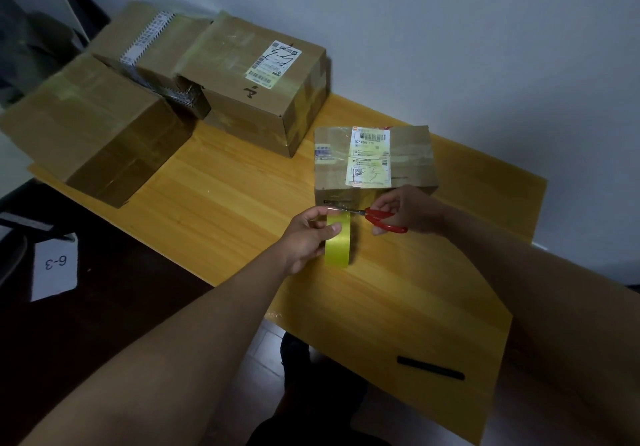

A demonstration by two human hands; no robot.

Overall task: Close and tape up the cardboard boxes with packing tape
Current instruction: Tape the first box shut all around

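At the near right of the yellow worktop (pixel 221 203) sits the small cardboard box (pixel 374 163), flaps down, tape already across its labelled top. Just in front of it the left hand (pixel 306 237) grips the yellow-green tape roll (pixel 338 241), fingers curled round it, a strip running up to the box's front face. The right hand (pixel 408 208) holds red-handled scissors (pixel 379 218), blades at that strip, so the cut looks imminent. Farther back left, three larger boxes (pixel 221 78) stand together; at least one looks open, so it probably remains to be sealed.
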